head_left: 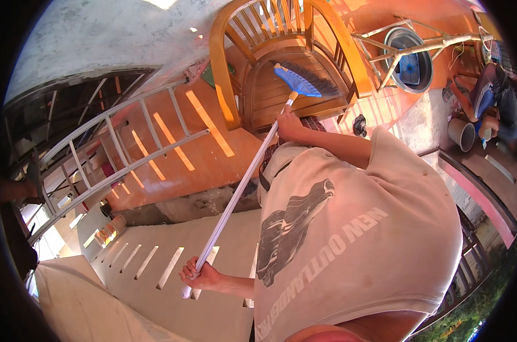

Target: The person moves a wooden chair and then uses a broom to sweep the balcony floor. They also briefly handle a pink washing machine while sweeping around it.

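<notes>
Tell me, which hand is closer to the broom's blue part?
The right hand: it grips the pole near the blue broom head, while the left hand grips near the opposite end.

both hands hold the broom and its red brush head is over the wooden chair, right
Not quite: the brush head is blue, not red, as the head camera view shows. Both hands do hold the broom, and that brush head is over the wooden chair.
</notes>
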`<state>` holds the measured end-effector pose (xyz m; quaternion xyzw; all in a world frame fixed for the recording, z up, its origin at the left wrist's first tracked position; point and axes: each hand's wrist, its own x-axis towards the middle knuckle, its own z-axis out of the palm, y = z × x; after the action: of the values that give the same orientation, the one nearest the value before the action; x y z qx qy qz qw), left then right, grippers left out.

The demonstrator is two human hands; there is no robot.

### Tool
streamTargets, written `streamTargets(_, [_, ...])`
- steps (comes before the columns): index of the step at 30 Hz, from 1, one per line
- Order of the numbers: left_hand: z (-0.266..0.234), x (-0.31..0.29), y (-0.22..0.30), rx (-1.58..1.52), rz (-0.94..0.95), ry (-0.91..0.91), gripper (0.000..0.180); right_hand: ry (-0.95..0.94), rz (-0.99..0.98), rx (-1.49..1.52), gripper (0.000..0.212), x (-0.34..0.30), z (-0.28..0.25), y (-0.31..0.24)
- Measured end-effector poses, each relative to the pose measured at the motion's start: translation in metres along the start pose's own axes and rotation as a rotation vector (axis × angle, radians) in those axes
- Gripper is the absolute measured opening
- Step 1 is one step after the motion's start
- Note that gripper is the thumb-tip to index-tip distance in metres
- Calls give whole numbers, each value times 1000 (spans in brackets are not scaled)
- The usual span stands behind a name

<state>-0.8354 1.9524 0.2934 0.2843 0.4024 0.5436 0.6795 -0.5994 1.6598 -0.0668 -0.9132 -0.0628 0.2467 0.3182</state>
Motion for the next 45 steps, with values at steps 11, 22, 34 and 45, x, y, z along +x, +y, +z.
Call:
streamTargets(11, [17,-29,-63,-533,-296,-566,33,943,-208,153,21,25,-247,-65])
streamTargets(22, [1,-101,-97,-112,-95,-344,31,435,-298,391,28,184,-44,-28])
streamTargets(34, [-50,-136,-18,17,236,-357,36,73,-355,532,27,66,46,-33])
streamTargets(45, [-169,-92,-54,-465,-188,-88,32,267,-664,1320,11,57,-181,-188])
